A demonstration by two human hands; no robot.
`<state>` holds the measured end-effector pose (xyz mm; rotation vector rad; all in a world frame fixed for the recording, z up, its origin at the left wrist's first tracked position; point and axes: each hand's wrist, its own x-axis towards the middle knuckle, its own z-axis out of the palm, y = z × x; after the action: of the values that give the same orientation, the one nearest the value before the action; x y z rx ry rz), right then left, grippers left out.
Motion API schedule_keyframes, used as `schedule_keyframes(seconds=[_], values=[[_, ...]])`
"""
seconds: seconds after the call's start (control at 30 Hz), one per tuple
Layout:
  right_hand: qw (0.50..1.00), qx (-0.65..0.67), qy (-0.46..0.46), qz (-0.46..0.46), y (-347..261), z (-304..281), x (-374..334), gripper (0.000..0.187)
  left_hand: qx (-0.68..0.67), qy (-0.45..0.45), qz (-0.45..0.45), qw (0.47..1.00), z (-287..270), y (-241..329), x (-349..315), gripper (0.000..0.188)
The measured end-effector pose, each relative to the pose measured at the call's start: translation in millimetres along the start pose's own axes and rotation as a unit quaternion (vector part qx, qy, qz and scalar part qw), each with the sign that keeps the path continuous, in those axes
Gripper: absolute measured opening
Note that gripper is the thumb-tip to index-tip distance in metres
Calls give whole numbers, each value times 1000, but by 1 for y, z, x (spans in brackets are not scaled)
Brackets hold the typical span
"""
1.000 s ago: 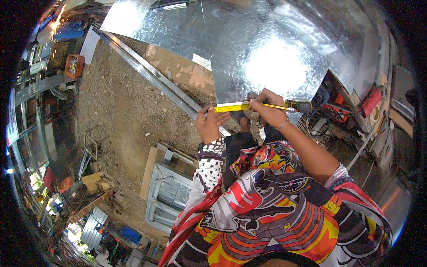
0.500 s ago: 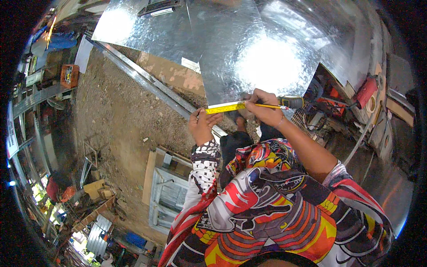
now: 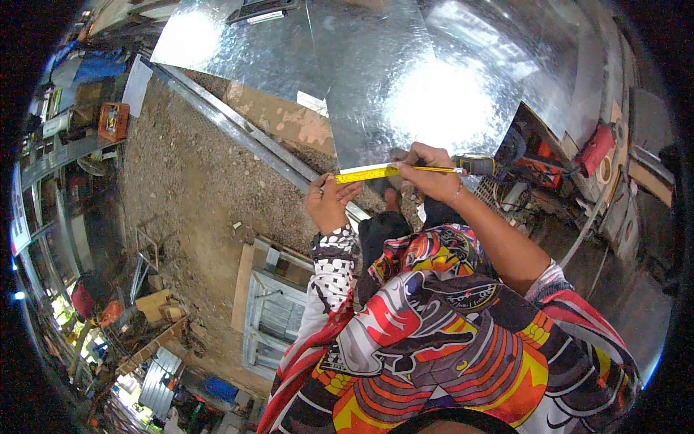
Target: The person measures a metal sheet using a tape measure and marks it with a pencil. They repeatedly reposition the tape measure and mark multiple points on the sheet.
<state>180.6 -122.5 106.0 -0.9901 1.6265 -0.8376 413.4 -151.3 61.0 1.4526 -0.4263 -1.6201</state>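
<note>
A yellow tape measure blade (image 3: 365,174) lies along the near edge of a shiny metal sheet (image 3: 361,108). Its left end is pinched between the thumb and fingers of my left hand (image 3: 330,205). My right hand (image 3: 431,173) is closed around a yellow pencil (image 3: 441,169), with its far tip hidden by the fingers, over the blade's right part. Just right of that hand sits the black and yellow tape measure case (image 3: 478,165). My right fingers cover the stretch between blade and case.
A long metal channel (image 3: 238,130) runs diagonally over the gravelly ground (image 3: 195,173). A grey metal frame (image 3: 278,318) lies left of my left forearm. Right of the sheet are a red cylindrical tool (image 3: 597,150) and cables. An orange crate (image 3: 114,121) stands far left.
Both hands keep nearly the same place on the tape measure. The pencil has shifted very slightly in my right hand. Orange sparks at the far upper left no longer show.
</note>
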Motion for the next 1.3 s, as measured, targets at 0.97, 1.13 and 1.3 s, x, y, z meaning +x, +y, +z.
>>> schedule_keyframes(seconds=[0.97, 1.13, 1.3], values=[[997, -67, -39, 26, 23, -6, 6, 41, 36, -9, 2, 999, 4, -3, -3, 26], [998, -58, -38, -2, 30, -7, 6, 39, 20, 0, -7, 1000, 6, -3, -4, 26], [997, 5, -11, 77, -10, -6, -3, 21, 19, 8, -13, 1000, 6, -1, -4, 28]])
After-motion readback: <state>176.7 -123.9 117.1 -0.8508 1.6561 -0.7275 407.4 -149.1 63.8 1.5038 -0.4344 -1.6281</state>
